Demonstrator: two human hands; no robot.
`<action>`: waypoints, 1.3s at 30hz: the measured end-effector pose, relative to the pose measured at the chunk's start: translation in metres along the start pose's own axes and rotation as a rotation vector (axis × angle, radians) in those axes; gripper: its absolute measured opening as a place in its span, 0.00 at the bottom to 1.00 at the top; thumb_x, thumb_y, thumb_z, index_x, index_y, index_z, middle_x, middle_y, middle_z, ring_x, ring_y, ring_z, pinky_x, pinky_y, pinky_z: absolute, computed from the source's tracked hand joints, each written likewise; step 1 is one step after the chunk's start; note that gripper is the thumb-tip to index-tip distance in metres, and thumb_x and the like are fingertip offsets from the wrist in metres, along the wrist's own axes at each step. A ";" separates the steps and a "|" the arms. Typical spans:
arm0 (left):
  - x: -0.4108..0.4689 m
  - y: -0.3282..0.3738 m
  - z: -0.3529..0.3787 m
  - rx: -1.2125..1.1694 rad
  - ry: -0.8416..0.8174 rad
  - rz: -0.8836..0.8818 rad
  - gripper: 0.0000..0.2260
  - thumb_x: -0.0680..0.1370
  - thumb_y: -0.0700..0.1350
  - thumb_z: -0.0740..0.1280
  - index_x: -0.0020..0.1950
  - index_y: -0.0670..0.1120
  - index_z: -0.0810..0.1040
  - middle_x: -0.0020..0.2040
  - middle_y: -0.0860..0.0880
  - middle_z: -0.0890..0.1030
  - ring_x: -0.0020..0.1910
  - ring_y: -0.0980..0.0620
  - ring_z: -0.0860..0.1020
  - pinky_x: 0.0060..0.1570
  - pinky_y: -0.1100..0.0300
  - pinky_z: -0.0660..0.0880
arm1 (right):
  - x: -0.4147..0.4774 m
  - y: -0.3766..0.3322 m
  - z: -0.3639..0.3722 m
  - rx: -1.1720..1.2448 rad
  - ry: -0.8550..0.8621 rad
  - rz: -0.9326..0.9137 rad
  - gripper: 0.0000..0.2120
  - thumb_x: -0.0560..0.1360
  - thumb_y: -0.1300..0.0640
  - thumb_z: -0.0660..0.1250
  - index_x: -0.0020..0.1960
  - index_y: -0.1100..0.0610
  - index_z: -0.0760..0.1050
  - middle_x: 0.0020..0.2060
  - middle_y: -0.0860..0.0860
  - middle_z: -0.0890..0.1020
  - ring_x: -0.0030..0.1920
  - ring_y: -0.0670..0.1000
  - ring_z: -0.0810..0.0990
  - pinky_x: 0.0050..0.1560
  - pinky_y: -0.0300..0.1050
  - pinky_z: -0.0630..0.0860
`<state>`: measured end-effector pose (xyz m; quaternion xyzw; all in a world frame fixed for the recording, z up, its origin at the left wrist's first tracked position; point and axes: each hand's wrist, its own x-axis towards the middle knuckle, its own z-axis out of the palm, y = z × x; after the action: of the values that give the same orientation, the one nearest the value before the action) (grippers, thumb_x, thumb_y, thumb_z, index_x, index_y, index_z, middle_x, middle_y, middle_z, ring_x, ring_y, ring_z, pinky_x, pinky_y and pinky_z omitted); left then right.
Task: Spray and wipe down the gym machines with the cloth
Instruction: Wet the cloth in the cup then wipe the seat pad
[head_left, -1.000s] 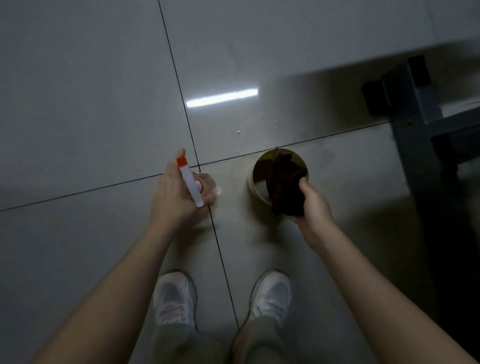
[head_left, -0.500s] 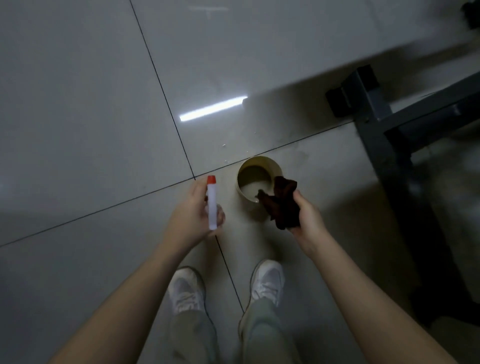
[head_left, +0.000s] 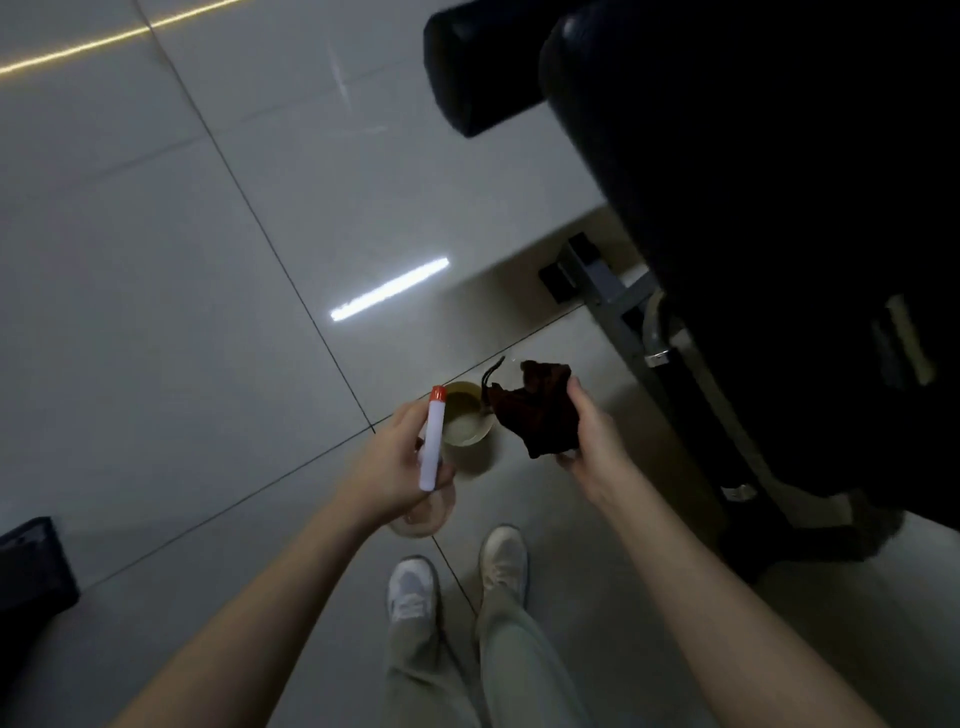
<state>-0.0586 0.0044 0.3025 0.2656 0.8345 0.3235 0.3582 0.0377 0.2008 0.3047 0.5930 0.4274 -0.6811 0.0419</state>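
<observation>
My left hand (head_left: 387, 470) grips a clear spray bottle (head_left: 425, 514) with a white spray head and orange nozzle tip (head_left: 432, 439), held above the tiled floor. To its right, my right hand (head_left: 592, 431) holds a crumpled dark brown cloth (head_left: 537, 413). Both hands hover over a small round tub (head_left: 466, 422) with pale liquid that stands on the floor. The gym machine rises at the right: black padded parts (head_left: 753, 197) over a grey steel frame (head_left: 618, 306).
Glossy grey floor tiles (head_left: 156, 286) spread to the left and ahead, with light reflections. A dark object (head_left: 31, 566) sits at the left edge. My feet in white shoes (head_left: 457, 577) stand below the hands.
I have stood up: the view rose and tilted, so the tub looks smaller and the machine's black pads came into view. Both hands lifted the bottle and cloth away from the tub.
</observation>
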 end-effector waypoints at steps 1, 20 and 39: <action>-0.005 0.015 -0.008 -0.011 -0.008 0.016 0.29 0.72 0.46 0.73 0.70 0.49 0.66 0.57 0.55 0.69 0.51 0.53 0.74 0.50 0.59 0.76 | -0.014 -0.010 -0.005 0.010 0.003 -0.019 0.23 0.77 0.41 0.60 0.66 0.54 0.73 0.58 0.53 0.79 0.58 0.53 0.77 0.65 0.55 0.69; -0.069 0.278 -0.082 0.229 -0.251 0.405 0.29 0.72 0.48 0.72 0.71 0.49 0.66 0.59 0.56 0.70 0.50 0.56 0.73 0.46 0.67 0.71 | -0.257 -0.117 -0.123 0.471 0.258 -0.302 0.19 0.79 0.49 0.59 0.68 0.55 0.70 0.55 0.53 0.80 0.54 0.51 0.78 0.59 0.51 0.73; -0.072 0.496 0.020 0.199 -0.471 0.612 0.19 0.65 0.44 0.71 0.56 0.49 0.75 0.51 0.53 0.76 0.49 0.56 0.77 0.47 0.54 0.78 | -0.390 -0.157 -0.353 0.301 0.809 -0.531 0.23 0.78 0.49 0.62 0.70 0.56 0.67 0.64 0.52 0.73 0.57 0.46 0.71 0.53 0.40 0.67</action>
<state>0.1049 0.2846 0.6843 0.6024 0.6391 0.2630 0.3995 0.3357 0.3479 0.7414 0.6797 0.4426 -0.4382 -0.3874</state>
